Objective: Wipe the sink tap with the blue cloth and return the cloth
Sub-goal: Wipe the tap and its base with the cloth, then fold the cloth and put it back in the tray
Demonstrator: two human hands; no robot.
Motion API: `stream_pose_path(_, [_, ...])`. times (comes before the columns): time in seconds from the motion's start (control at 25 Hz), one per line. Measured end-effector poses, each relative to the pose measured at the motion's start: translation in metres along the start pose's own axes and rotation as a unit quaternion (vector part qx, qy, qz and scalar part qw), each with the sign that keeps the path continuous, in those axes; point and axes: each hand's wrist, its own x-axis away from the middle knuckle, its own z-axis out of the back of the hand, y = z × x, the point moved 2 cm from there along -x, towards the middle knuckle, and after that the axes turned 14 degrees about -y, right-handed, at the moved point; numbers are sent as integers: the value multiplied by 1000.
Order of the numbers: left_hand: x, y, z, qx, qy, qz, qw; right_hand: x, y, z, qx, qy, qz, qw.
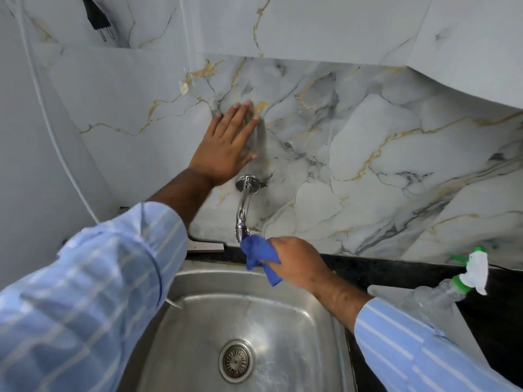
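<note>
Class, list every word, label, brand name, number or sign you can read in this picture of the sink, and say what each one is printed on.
None: no readable text appears anywhere in the picture.
Spray bottle: clear body, no label legible.
Small tag stuck on the wall tile: too small to show any print.
Tap, blue cloth, sink and plug: no markings visible.
</note>
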Motion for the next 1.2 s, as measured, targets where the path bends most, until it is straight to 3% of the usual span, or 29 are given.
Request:
stream_pose_path(0.12, [51,46,6,267,30,49,962,13,4,20,-246,109,-89,959])
stream_pose_path(0.2, [86,82,8,389,-22,85,917,20,2,32,-339,140,-103,924])
stream_pose_path(0.28, [106,110,5,459,-78,80,881,28,-1,42,-381,138,-100,909])
stream_pose_path(0.44, [114,128,14,548,-74,119,824,50,-7,50,-479,76,-38,874])
stream_pose_path(0.52, [116,138,30,564,-76,119,814,63,-4,55,-518,31,-3,855])
stream_pose_path(0.6, [117,146,48,561,-71,100,819,77,1,66,-508,6,24,861])
stream_pose_path(0.72, [114,160,65,565,-90,72,817,98,15,80,-379,-17,20,925])
stream_pose_path(0.8, [114,170,67,576,-106,64,808,112,28,81,-375,-47,1,926])
stream_pose_path(0.92, [119,186,58,621,-84,117,771,138,61,73,-408,-78,-21,910])
stream_pose_path(1.0, [127,203,44,672,-74,174,716,162,86,65,-489,-77,-52,867])
stream_pose_path(1.08, [136,228,25,707,-105,223,663,185,112,54,-596,-41,-79,798])
stream_pose_path(1.2, [144,277,-5,699,-164,280,637,220,150,34,-669,8,-127,732])
